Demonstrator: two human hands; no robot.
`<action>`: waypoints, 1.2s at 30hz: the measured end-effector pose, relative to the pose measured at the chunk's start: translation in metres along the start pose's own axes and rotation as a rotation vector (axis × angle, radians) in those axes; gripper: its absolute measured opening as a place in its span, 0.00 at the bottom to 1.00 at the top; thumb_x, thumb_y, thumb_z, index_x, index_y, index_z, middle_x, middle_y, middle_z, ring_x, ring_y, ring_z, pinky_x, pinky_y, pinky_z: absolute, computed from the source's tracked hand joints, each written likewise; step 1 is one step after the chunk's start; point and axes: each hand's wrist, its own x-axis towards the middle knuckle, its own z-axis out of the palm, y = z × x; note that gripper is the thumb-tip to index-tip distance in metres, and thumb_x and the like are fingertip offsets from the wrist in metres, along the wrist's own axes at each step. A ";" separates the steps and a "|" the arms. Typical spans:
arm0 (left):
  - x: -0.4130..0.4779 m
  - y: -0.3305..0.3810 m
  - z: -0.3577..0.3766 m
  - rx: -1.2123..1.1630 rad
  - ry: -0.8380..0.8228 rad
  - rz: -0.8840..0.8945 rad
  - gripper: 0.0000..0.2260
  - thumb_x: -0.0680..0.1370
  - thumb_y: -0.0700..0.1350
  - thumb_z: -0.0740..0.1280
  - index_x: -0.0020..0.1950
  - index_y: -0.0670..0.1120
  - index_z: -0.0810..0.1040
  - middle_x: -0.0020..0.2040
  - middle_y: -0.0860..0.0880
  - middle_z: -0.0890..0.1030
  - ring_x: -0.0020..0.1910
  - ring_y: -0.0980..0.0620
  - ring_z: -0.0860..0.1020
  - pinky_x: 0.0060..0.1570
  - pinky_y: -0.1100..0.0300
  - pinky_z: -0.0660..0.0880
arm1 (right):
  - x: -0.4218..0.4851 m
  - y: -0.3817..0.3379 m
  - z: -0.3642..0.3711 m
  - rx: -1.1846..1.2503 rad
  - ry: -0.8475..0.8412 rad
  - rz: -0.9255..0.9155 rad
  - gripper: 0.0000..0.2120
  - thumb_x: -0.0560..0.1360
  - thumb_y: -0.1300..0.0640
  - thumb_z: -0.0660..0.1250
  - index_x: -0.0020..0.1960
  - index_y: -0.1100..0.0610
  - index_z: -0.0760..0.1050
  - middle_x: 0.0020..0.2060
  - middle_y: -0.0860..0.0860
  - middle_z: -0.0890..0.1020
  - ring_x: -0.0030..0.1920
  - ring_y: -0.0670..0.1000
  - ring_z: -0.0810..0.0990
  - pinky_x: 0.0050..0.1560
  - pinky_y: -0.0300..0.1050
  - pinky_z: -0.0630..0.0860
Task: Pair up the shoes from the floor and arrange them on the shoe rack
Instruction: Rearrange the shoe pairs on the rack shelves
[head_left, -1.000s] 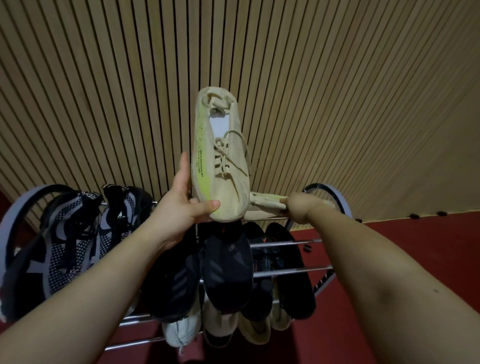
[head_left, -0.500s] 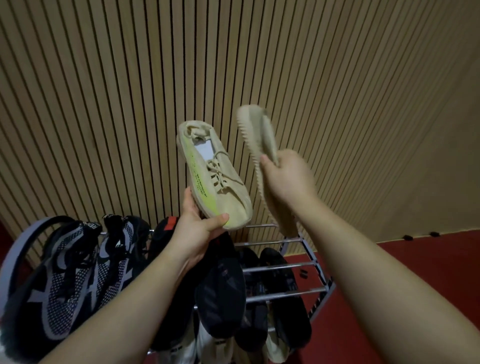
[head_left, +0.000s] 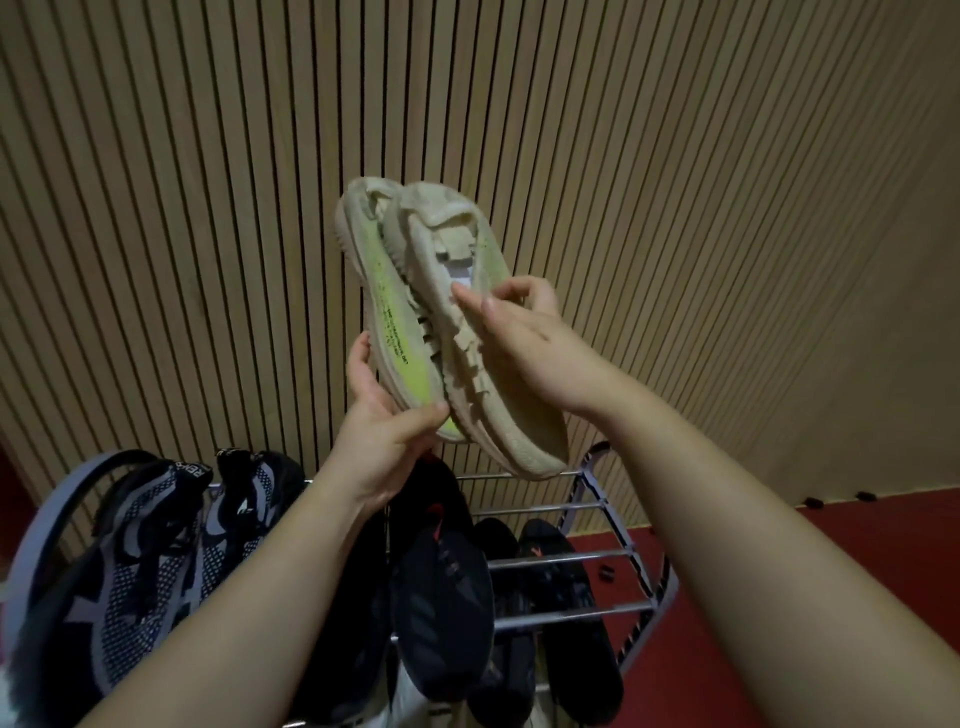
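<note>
Your left hand (head_left: 382, 431) grips one cream shoe (head_left: 387, 317), right hand (head_left: 524, 338) its mate (head_left: 467, 332) at one o'clock; probably light, soft-knit—hold midsoles.

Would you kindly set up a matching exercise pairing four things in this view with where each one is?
Things:
1. cream shoe with green stripe
2. second cream shoe
3. grey and black knit sneakers
4. black shoes

Places:
A. left end of the shoe rack
B. in the right hand
C. middle of the rack
D. in the left hand

Pairs: 1-D, 2-B, 3-A, 4-C
</note>
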 end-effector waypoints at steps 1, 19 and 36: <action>0.000 0.004 0.000 0.015 -0.021 0.005 0.48 0.66 0.25 0.65 0.73 0.60 0.50 0.64 0.46 0.72 0.59 0.45 0.77 0.46 0.48 0.80 | -0.001 0.002 -0.003 -0.040 0.014 -0.029 0.27 0.79 0.44 0.57 0.76 0.45 0.55 0.68 0.47 0.54 0.63 0.47 0.62 0.71 0.52 0.64; 0.001 0.073 -0.044 0.731 -0.335 -0.387 0.41 0.57 0.71 0.71 0.68 0.69 0.61 0.70 0.55 0.70 0.72 0.53 0.64 0.68 0.54 0.61 | -0.009 0.041 -0.041 0.476 -0.176 0.254 0.55 0.54 0.58 0.81 0.74 0.48 0.54 0.62 0.55 0.75 0.56 0.59 0.80 0.55 0.57 0.78; 0.039 0.162 0.029 1.591 -0.652 -0.379 0.42 0.53 0.77 0.65 0.66 0.69 0.62 0.56 0.63 0.74 0.53 0.59 0.76 0.47 0.63 0.76 | 0.011 -0.018 -0.056 -0.586 -0.254 -0.086 0.45 0.65 0.52 0.76 0.72 0.47 0.51 0.63 0.52 0.76 0.70 0.55 0.65 0.74 0.59 0.40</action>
